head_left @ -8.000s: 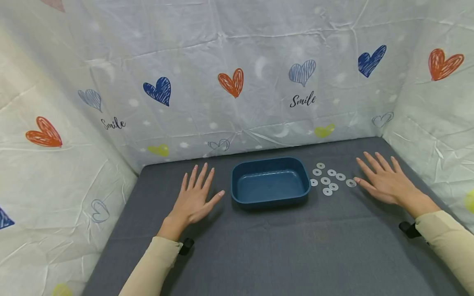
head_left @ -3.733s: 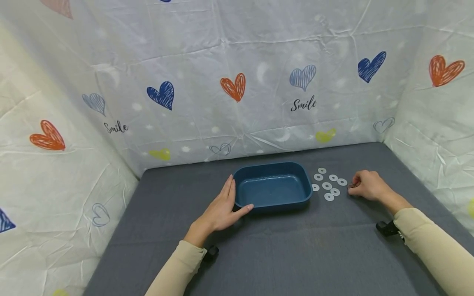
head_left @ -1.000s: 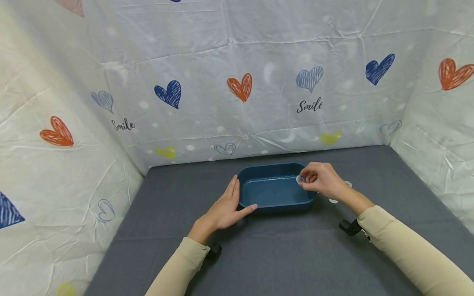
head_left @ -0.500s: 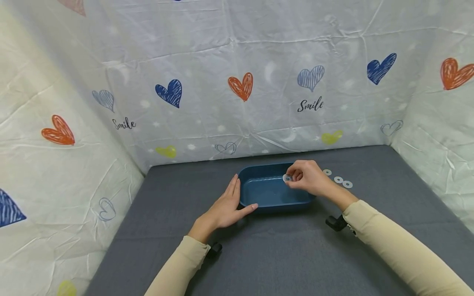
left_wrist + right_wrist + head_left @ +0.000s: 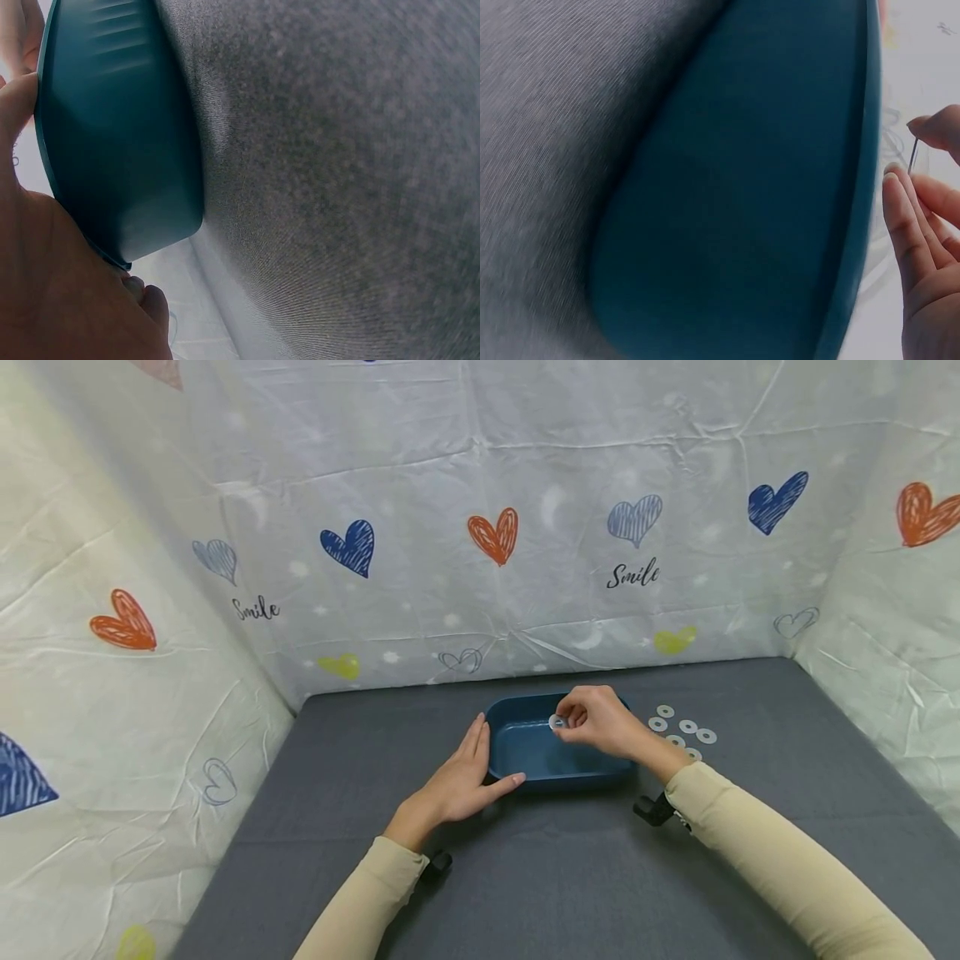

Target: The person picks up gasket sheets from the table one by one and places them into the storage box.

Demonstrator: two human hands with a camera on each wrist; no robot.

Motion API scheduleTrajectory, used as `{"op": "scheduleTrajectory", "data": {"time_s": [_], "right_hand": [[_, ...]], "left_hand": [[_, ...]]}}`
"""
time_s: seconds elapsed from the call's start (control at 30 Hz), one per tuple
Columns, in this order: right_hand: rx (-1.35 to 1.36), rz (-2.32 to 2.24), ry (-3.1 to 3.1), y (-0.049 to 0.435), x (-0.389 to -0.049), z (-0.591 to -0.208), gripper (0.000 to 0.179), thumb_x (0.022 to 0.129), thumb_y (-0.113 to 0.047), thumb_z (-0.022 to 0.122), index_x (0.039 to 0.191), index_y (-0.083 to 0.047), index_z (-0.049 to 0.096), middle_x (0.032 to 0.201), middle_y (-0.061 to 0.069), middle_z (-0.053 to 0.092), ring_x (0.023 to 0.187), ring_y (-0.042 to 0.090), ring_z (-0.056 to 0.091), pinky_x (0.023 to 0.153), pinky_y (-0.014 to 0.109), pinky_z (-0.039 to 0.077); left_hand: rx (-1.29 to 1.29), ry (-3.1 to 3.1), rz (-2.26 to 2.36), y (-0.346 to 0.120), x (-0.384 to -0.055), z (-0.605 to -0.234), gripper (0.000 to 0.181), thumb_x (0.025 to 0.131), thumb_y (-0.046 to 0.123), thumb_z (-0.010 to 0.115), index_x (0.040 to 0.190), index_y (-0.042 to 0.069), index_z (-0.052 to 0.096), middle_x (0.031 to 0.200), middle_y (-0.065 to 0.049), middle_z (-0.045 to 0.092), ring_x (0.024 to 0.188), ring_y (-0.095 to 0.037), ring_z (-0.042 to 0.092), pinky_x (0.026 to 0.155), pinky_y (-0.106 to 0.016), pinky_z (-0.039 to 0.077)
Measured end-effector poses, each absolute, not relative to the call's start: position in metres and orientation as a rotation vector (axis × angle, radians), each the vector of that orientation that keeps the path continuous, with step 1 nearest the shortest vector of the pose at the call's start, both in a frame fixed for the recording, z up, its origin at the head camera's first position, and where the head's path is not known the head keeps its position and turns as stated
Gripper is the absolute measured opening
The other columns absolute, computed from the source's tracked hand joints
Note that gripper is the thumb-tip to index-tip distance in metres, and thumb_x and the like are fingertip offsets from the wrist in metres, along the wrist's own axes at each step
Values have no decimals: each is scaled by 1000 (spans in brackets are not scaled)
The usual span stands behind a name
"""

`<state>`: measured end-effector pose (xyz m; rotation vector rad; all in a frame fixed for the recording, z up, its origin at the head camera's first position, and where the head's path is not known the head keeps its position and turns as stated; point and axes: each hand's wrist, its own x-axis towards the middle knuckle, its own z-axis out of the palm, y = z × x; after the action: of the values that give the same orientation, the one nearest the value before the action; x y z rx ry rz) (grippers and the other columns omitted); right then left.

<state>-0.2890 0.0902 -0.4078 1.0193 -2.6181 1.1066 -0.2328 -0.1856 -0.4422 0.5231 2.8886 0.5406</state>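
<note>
Fingertip pinch of right hand (image 5: 600, 720) on thin holed disc (image 5: 552, 722) over smooth tray (image 5: 536, 753)

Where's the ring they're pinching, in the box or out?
Out: the right hand pinches the ring above the box rim, as the right wrist view shows.
</note>
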Motion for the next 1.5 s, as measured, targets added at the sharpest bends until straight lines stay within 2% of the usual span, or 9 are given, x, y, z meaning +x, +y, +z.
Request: {"op": "scheduleTrajectory", "data": {"time_s": [0.6,0.97,1.2,1.5], "right_hand": [[1041,1098,-2628,45,-304,-417,19,88,-14,80,102,-1,77,90,7,69,75,12,65,71,30,57],[977,1107,-2730,29,-315,-428,23,89,-15,80,107,0,76,96,8,71,80,15,66,73,30,57],[983,1072,-2755,18,-319,-431,23,90,-14,79,107,1,76,97,10,71,82,18,68,74,31,58],[959,1022,-2795,6,-325,-440,24,91,-13,80,109,2,76,98,11,72,85,19,69,77,32,58]], "left_hand": [[551,2880,564,-187,-232,-441,114,93,82,38,163,3,-5,171,-8,-16,158,-25,0,123,-51,23],[555,2872,565,-188,-232,-440,113,94,82,38,163,4,-6,171,-8,-17,158,-25,0,123,-50,23],[559,2873,563,-189,-232,-440,112,94,81,38,163,3,-4,172,-12,-12,158,-25,1,123,-50,23],[560,2874,558,-188,-232,-440,112,94,81,38,163,4,-6,171,-10,-15,158,-25,0,123,-48,23]]}}
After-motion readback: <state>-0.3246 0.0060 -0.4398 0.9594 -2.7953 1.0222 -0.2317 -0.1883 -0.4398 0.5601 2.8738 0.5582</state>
